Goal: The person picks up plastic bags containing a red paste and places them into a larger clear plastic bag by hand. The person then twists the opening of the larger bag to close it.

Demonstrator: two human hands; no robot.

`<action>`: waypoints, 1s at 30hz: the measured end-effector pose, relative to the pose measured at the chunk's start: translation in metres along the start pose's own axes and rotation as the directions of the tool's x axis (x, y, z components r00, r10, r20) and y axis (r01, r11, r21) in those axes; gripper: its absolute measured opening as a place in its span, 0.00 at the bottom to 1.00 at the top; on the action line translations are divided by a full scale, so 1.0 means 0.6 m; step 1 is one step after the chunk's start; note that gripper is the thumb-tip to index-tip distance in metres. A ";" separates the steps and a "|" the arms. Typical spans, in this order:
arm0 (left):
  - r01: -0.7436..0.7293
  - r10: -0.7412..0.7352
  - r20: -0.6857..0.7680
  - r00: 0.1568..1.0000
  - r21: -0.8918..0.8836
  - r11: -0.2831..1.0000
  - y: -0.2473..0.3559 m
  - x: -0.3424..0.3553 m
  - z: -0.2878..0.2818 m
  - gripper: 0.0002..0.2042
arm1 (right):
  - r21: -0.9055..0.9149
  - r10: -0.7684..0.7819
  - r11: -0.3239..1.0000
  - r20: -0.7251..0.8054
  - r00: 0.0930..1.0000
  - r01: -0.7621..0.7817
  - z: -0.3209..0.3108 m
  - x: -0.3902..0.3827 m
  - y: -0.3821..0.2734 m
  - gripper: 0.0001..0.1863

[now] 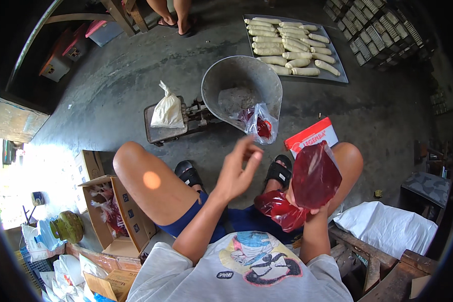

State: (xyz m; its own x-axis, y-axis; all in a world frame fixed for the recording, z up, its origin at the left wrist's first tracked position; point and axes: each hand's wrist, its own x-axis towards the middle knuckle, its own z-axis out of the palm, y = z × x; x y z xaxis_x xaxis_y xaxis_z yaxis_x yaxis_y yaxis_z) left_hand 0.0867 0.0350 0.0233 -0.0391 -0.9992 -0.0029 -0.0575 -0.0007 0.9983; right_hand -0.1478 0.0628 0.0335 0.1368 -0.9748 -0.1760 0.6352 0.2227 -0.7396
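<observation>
In my right hand (318, 205) is a clear plastic bag of dark red filling (314, 173), gripped near my right knee. Another glossy red bulge in clear plastic (286, 211) hangs beside that hand; I cannot tell if it is the same bag. My left hand (239, 171) reaches forward with fingers apart and nothing in it. Just ahead of its fingertips, a clear bag with some red filling (261, 126) lies over the lip of a grey metal scoop pan (217, 75). The pan sits on a balance scale (200, 117), whose flat plate carries a tied bag of white powder (168, 111).
A red and white box (307, 138) is beyond my right hand. Farther off, a metal tray (340, 75) holds several pale dough rolls. A cardboard box (142, 221) with red-filled bags stands at my left. Stacked metal tins (372, 35) and a white sack (387, 226) are rightward.
</observation>
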 end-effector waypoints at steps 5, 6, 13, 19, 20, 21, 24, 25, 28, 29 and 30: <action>0.198 -0.010 0.251 0.968 -0.738 0.645 0.035 -0.025 0.081 0.41 | -0.352 0.183 0.921 0.007 0.983 -0.169 0.035 0.013 0.000 0.49; 0.217 -0.083 0.237 0.968 -0.623 0.752 0.027 -0.018 0.082 0.42 | -0.548 0.127 0.831 0.019 0.992 -0.096 0.051 0.018 0.005 0.46; 0.420 -0.353 0.267 0.897 -0.762 0.493 -0.020 -0.004 0.105 0.32 | -0.893 0.195 0.440 -0.014 0.981 -0.100 0.059 0.050 0.029 0.28; 0.454 -0.392 0.309 0.866 -0.816 0.359 -0.026 0.012 0.113 0.27 | -0.898 0.143 0.423 -0.066 0.987 -0.122 0.065 0.053 0.035 0.23; 0.472 -0.406 0.331 0.852 -0.822 0.319 -0.029 0.013 0.112 0.26 | -0.914 0.149 0.378 -0.096 0.984 -0.147 0.068 0.053 0.036 0.23; 0.475 -0.404 0.336 0.851 -0.821 0.318 -0.031 0.012 0.112 0.26 | -0.928 0.154 0.331 -0.127 0.980 -0.172 0.069 0.051 0.035 0.23; 0.492 -0.356 0.373 0.857 -0.797 0.351 -0.011 0.011 0.105 0.27 | -0.912 0.109 0.395 -0.068 0.992 -0.106 0.058 0.037 0.033 0.27; 0.473 -0.325 0.365 0.872 -0.797 0.376 -0.003 0.009 0.105 0.27 | -0.880 0.083 0.470 -0.030 0.996 -0.066 0.060 0.035 0.031 0.28; 0.439 -0.286 0.346 0.894 -0.803 0.403 0.009 0.007 0.106 0.28 | -0.867 0.093 0.494 -0.027 0.995 -0.069 0.085 0.029 0.011 0.29; 0.427 -0.276 0.337 0.900 -0.808 0.406 0.011 0.007 0.107 0.29 | -0.863 0.095 0.499 -0.036 0.995 -0.079 0.089 0.028 0.009 0.30; 0.425 -0.277 0.334 0.901 -0.810 0.405 0.012 0.008 0.105 0.29 | -0.864 0.098 0.497 -0.035 0.995 -0.079 0.088 0.030 0.010 0.30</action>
State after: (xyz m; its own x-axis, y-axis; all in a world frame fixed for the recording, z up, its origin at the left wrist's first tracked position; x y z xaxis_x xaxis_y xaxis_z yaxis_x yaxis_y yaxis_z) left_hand 0.0231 0.0329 0.0267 -0.3529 -0.8870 -0.2979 0.7681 -0.4564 0.4492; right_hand -0.1013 0.0459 0.0603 0.1719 -0.9473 -0.2704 -0.3518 0.1973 -0.9150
